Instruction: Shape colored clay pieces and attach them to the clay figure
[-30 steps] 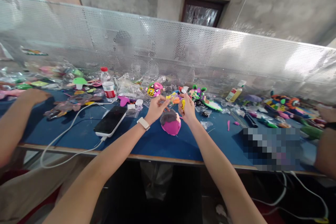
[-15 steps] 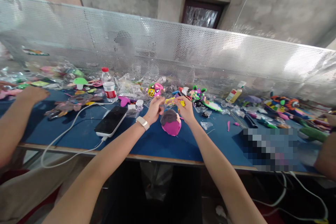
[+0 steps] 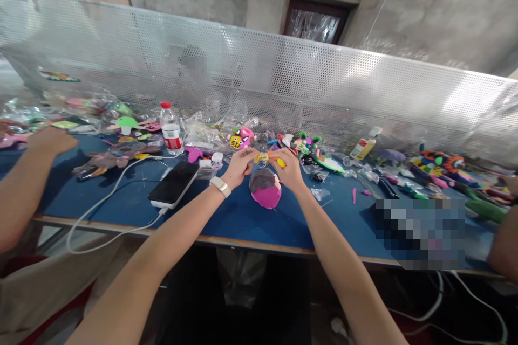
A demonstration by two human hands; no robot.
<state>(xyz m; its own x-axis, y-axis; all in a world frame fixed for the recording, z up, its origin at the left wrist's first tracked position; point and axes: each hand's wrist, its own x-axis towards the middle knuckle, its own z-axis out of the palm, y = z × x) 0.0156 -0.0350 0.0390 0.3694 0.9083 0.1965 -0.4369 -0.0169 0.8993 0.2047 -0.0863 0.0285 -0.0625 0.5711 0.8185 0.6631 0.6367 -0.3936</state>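
Observation:
Above the table, my left hand (image 3: 239, 167) and my right hand (image 3: 288, 168) meet with fingers closed. Between their fingertips is a soft yellow piece (image 3: 261, 157) that looks like modelling clay; part of it is covered by the fingers. A second yellow lump (image 3: 280, 163) shows in my right hand, against the palm side. Just below both hands, a rounded magenta and grey clay head (image 3: 265, 194) rests on the blue table (image 3: 243, 229), touched by neither palm as far as I can see. My left wrist wears a pale band.
A phone (image 3: 174, 184) on a white cable lies at left, near a red-capped bottle (image 3: 170, 129). Clay figures, including a tiger-faced one (image 3: 242, 139), and plastic wrapping line the perforated metal screen (image 3: 259, 75). A co-worker's arm (image 3: 28, 188) reaches in at left.
The view has shifted slightly. My hands stay together at the yellow piece, with fingers moved a little closer around it. The clay head stays in place on the table.

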